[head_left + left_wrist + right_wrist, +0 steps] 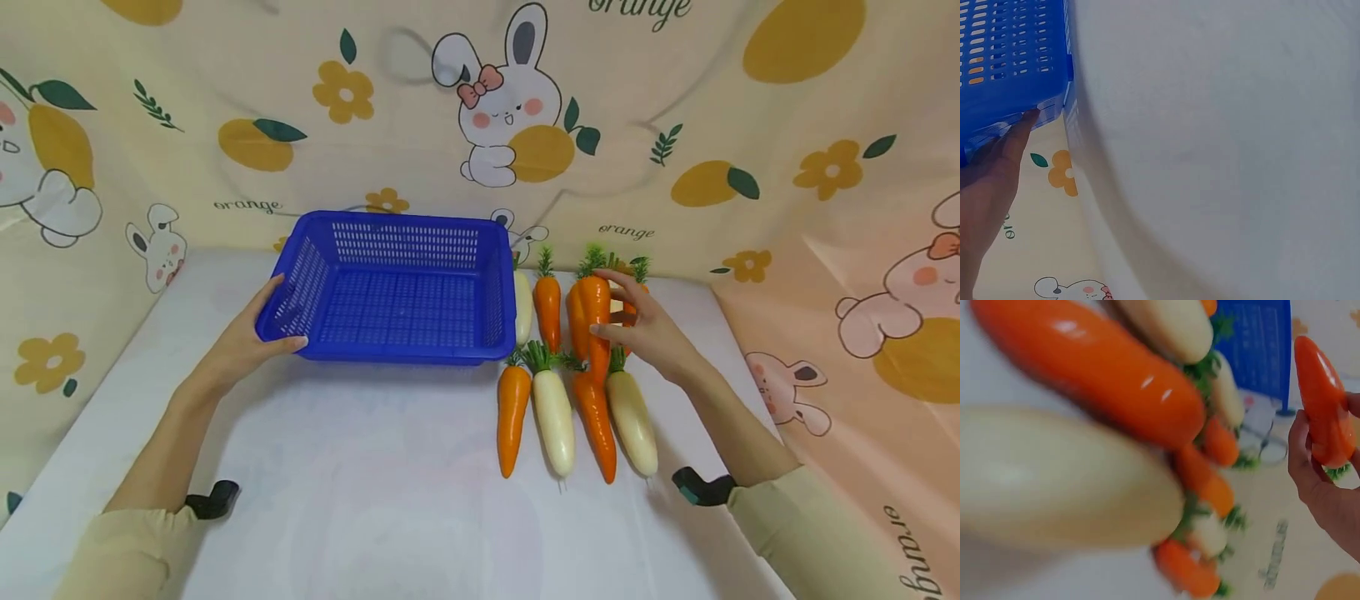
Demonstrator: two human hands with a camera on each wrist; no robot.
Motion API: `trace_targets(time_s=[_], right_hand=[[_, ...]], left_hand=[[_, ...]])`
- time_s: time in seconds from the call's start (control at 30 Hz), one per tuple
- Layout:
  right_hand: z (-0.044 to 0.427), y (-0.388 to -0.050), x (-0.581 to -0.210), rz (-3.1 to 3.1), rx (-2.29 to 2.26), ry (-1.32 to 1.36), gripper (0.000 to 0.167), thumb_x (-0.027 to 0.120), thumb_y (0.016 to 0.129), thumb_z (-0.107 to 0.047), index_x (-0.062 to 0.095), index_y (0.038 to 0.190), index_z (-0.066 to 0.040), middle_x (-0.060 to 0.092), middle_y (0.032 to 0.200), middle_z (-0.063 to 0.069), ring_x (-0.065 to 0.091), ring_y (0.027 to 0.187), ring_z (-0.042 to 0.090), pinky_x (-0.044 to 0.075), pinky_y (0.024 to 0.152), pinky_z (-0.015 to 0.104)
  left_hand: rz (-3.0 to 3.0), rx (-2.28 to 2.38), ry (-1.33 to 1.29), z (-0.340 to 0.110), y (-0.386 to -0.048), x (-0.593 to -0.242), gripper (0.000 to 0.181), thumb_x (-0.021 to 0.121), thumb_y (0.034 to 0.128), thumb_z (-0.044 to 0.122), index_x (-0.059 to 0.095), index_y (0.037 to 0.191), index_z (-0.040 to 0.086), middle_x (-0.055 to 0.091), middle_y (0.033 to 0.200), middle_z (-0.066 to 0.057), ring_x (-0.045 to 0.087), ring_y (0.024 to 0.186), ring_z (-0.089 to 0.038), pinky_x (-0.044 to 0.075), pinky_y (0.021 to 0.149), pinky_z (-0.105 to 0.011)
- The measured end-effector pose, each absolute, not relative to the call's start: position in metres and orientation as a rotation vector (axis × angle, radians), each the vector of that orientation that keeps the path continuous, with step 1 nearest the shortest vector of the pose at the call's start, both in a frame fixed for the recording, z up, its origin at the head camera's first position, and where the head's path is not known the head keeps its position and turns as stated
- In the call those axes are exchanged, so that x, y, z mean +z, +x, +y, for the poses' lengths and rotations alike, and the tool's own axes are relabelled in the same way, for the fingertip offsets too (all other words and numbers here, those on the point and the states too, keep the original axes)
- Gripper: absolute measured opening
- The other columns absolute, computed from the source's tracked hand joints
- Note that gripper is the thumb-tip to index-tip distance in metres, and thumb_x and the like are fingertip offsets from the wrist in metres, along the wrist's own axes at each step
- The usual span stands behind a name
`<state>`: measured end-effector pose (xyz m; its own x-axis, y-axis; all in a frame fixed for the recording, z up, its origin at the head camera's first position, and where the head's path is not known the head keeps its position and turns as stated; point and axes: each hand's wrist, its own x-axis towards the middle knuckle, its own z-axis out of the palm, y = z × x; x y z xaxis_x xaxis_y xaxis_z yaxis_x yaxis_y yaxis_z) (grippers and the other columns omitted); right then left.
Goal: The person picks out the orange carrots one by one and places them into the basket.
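My left hand [242,343] grips the left end of a blue plastic basket [405,354], its thumb at the front corner and its fingers along the side. In the left wrist view the fingers lie against the basket's outer wall [1016,87]. A carrot [597,312] with a leafy green top is held between the thumb and fingers of my right hand [656,333], lifted above the other vegetables. The right wrist view shows this carrot [1322,394] upright in the hand, clear of the table. Inside the basket only the bare mesh floor is visible.
Carrots and white radishes lie in two rows right of the basket. The front row has a carrot [513,421], a white radish [553,421], another carrot [596,425] and another radish [633,421]. Behind the white table [360,483] hangs a printed cloth [405,150].
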<state>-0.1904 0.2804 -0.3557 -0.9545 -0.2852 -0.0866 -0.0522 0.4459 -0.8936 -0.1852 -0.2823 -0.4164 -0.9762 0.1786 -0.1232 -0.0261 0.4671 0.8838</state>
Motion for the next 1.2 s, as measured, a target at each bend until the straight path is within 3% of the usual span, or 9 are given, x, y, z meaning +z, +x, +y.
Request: trace_targets(time_s=[0.13, 0.3, 0.47, 0.6, 0.93, 1.2], right_hand=[[0.256, -0.205, -0.35, 2.428, -1.515, -0.301, 0.076, 0.071, 0.093, -0.015, 0.029, 0.154, -0.033, 0.03, 0.154, 0.014, 0.055, 0.119, 0.038, 0.057, 0.077, 0.038], [0.232, -0.22, -0.344, 2.395, -1.512, -0.261, 0.076, 0.072, 0.092, -0.019, 0.03, 0.153, -0.039, 0.033, 0.154, 0.011, 0.06, 0.107, 0.03, 0.058, 0.081, 0.039], [0.212, -0.233, -0.34, 2.334, -1.532, -0.24, 0.077, 0.073, 0.092, -0.024, 0.03, 0.154, -0.04, 0.031, 0.155, 0.011, 0.064, 0.1, 0.027, 0.056, 0.09, 0.047], [0.193, -0.242, -0.335, 2.316, -1.534, -0.235, 0.077, 0.074, 0.091, -0.024, 0.032, 0.153, -0.042, 0.033, 0.155, 0.01, 0.066, 0.1, 0.026, 0.056, 0.09, 0.046], [0.127, -0.265, -0.346, 2.274, -1.534, -0.263, 0.081, 0.074, 0.091, -0.018, 0.03, 0.156, -0.036, 0.038, 0.153, 0.011, 0.063, 0.111, 0.027, 0.059, 0.083, 0.036], [0.082, -0.27, -0.356, 2.299, -1.493, -0.347, 0.084, 0.074, 0.091, -0.016, 0.027, 0.158, -0.03, 0.04, 0.152, 0.015, 0.063, 0.113, 0.027, 0.059, 0.084, 0.036]], left_hand=[[2.517, 1.508, 0.116, -0.283, -0.184, -0.418, 0.108, 0.076, 0.0889, 0.022, -0.005, 0.16, 0.033, -0.007, 0.166, -0.015, -0.002, 0.149, -0.045, 0.005, 0.115, -0.068], [2.517, 1.488, 0.118, -0.281, -0.184, -0.417, 0.107, 0.075, 0.0892, 0.024, -0.005, 0.16, 0.033, -0.006, 0.166, -0.015, -0.001, 0.149, -0.045, 0.006, 0.116, -0.068], [2.524, 1.478, 0.113, -0.283, -0.185, -0.418, 0.107, 0.075, 0.0892, 0.025, -0.005, 0.16, 0.033, -0.006, 0.166, -0.016, 0.0, 0.149, -0.046, 0.006, 0.115, -0.068], [2.518, 1.5, 0.118, -0.284, -0.186, -0.417, 0.108, 0.075, 0.0894, 0.024, -0.006, 0.16, 0.033, -0.007, 0.166, -0.015, -0.002, 0.15, -0.044, 0.005, 0.116, -0.067], [2.501, 1.534, 0.12, -0.285, -0.185, -0.418, 0.109, 0.075, 0.0891, 0.022, -0.007, 0.16, 0.03, -0.008, 0.165, -0.016, -0.004, 0.15, -0.042, 0.003, 0.117, -0.065], [2.51, 1.549, 0.117, -0.283, -0.184, -0.418, 0.108, 0.075, 0.089, 0.021, -0.005, 0.16, 0.029, -0.007, 0.166, -0.016, -0.004, 0.15, -0.042, 0.003, 0.117, -0.066]])
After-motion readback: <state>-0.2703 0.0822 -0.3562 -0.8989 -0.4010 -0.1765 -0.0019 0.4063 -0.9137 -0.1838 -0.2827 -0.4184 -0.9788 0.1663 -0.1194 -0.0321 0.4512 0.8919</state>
